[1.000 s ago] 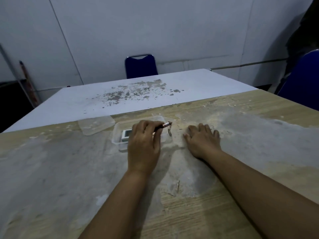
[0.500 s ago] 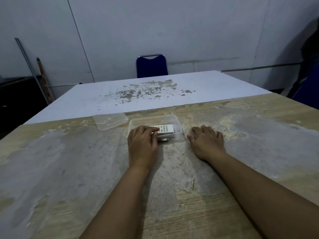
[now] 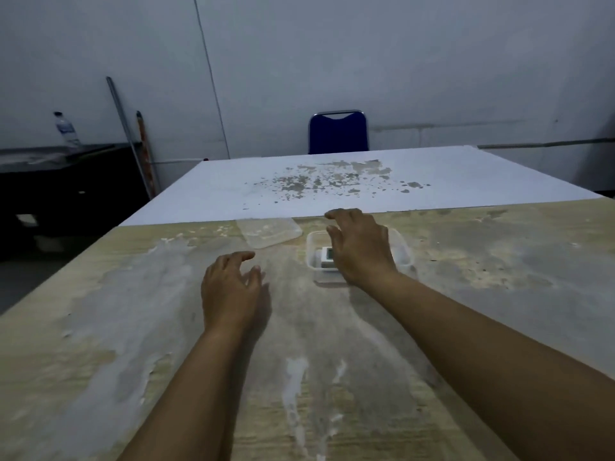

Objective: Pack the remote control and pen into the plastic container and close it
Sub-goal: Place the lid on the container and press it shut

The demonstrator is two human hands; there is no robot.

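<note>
A dim room with pale grey walls is surrounding a worn wooden bench (image 3: 100,344), its top patchy with whitish smears. A person is reaching both bare forearms forward over it from the bottom edge of the view.

The right hand (image 3: 361,249) is hovering over the clear plastic container (image 3: 404,252), fingers spread and loose, grasping nothing. It is covering most of the container's middle. At the container's left end, a white remote control (image 3: 327,257) is lying inside, only its end with a small screen showing past the hand. The pen cannot be made out; the hand is hiding the part of the container where it might be lying.

The left hand (image 3: 231,287) is hanging just above the bench to the left of the container, clearly apart from it, fingers gently curled and empty.

Just beyond the left hand and beside the container's far-left corner, the clear lid (image 3: 269,231) is lying flat on the bench, so the container is standing open.

Further out, a white board (image 3: 466,174) with grey flaked patches is butting against the bench's far edge. A blue chair (image 3: 337,133) is standing behind it at the wall. To the far left, a dark counter (image 3: 66,181) is carrying a plastic bottle (image 3: 66,129), and two thin poles (image 3: 133,138) are leaning against the wall.
</note>
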